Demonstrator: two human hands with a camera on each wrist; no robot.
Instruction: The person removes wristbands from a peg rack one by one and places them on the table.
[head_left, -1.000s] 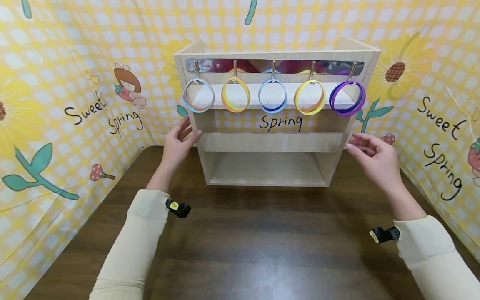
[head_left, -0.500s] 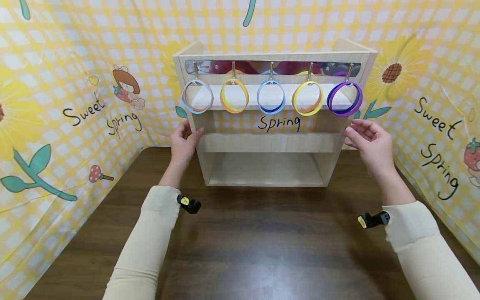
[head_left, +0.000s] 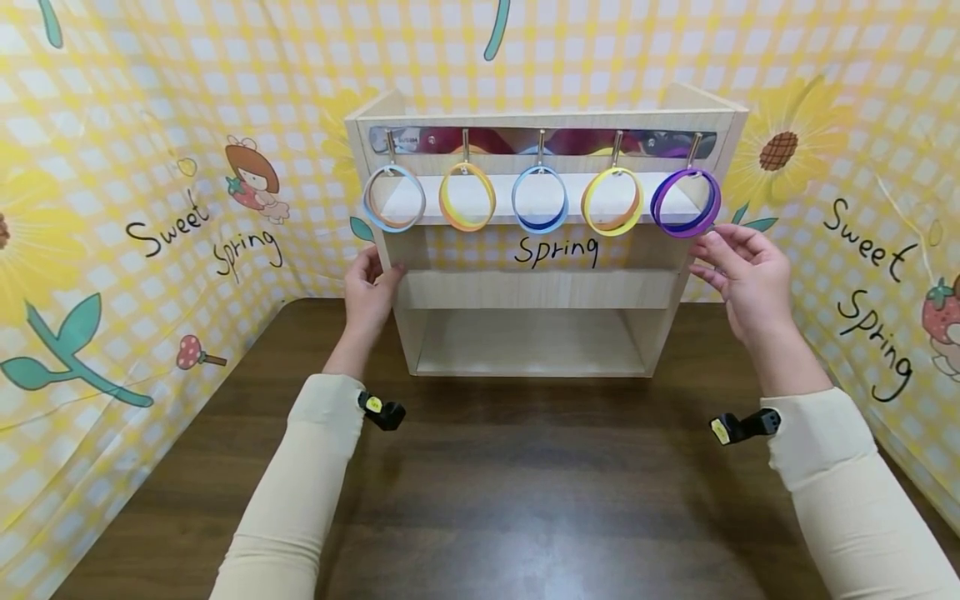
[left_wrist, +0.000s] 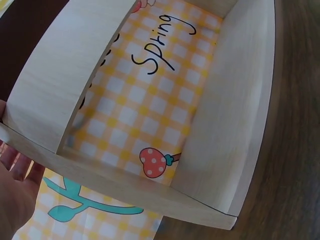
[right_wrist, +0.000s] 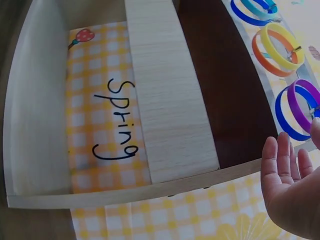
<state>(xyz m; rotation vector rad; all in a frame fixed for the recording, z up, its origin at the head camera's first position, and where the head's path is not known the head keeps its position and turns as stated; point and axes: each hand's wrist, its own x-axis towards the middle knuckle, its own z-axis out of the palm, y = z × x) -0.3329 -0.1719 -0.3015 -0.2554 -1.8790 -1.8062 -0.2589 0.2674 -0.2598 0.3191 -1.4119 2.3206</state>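
Observation:
A pale wooden shelf [head_left: 540, 289] stands on the table, with a shiny metal hook strip along its upper front. My left hand [head_left: 367, 287] grips the left side panel, thumb on its front edge and fingers outside. In the left wrist view the fingers [left_wrist: 19, 166] lie along the panel's outer face. My right hand [head_left: 753, 271] is at the right side panel, just below the purple and blue silicone wristbands [head_left: 716, 200]. Its fingers [right_wrist: 284, 162] look fairly straight in the right wrist view; whether they press the panel is unclear. The thumb is close to the purple wristband.
More wristbands hang from the other hooks: light blue [head_left: 366, 200], orange and yellow [head_left: 491, 196], blue [head_left: 565, 200], and yellow [head_left: 587, 200]. The dark wooden table [head_left: 525, 483] extends in front. A yellow checked cloth [head_left: 570, 50] surrounds the back and sides.
My right hand has moved left and up to the shelf's right side panel. My left hand has shifted slightly right and closer around the left panel. The shelf and wristbands keep their arrangement.

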